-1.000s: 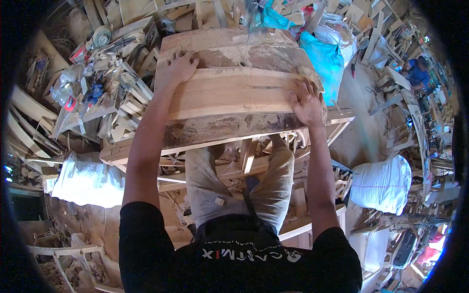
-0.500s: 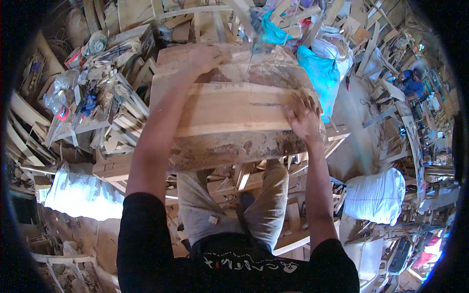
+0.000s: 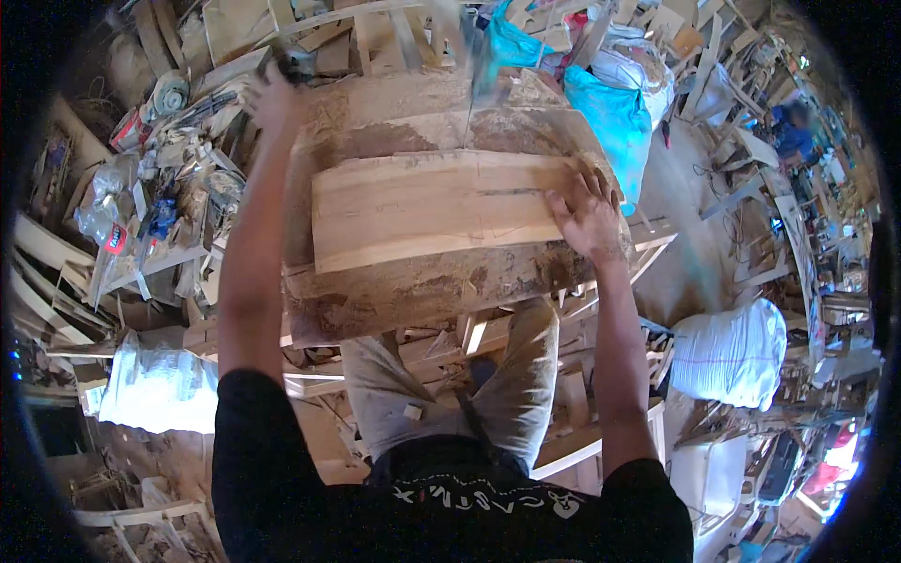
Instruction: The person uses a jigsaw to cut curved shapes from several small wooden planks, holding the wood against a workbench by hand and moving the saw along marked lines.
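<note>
A pale wooden board (image 3: 413, 211) lies flat on a worn, dust-covered work table (image 3: 394, 305). My right hand (image 3: 591, 220) rests on the board's right end, fingers spread and pressing flat. Past the table's far left corner reaches my left hand (image 3: 272, 103), somewhat blurred, its fingers apart and off the board; a dark object lies just beyond it, too unclear to name. Behind the board's far edge, a thin upright line like a saw blade (image 3: 469, 127) meets the table below a blurred teal part. A short dark mark runs along the board near my right hand.
Scrap wood (image 3: 221, 155) and a plastic bottle (image 3: 101, 225) crowd the left side. A turquoise sack (image 3: 615, 122) stands at the far right corner. White sacks (image 3: 730, 355) sit at both sides. A person in blue (image 3: 793, 136) is far off right.
My left hand has left the table's far side and swung left past its corner. My right hand stays on the board. The view has shifted slightly.
</note>
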Demonstrator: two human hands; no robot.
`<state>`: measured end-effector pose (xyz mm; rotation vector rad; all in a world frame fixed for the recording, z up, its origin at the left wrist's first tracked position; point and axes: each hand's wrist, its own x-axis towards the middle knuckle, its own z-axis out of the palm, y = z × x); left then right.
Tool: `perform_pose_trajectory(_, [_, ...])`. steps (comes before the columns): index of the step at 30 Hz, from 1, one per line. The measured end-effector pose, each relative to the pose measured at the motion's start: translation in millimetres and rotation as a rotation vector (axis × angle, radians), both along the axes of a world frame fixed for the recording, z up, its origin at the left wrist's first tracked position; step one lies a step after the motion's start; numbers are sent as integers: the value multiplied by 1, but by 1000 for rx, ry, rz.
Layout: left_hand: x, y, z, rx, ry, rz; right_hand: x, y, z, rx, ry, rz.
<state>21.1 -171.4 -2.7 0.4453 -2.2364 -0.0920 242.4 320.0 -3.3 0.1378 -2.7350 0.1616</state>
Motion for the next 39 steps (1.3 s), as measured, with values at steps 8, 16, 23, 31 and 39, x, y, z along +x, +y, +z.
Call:
perform_pose_trajectory(8, [107,34,-17,78,-633,-558,-15,-8,-9,-12,33,35])
perform_pose_trajectory(16, [63,-35,-40,12,-395,-430,-38,-48,3,-64,102,131])
perform_pose_trajectory(23, [79,44,-27,126,-583,-424,-41,2,-5,-55,66,84])
perform_pose_trajectory(31, [49,-23,-66,0,-468,-321,-57,-23,-14,8,82,114])
perform_pose_trajectory(39, [80,15,-16,141,-572,-383,-62,-11,-14,-1,73,122])
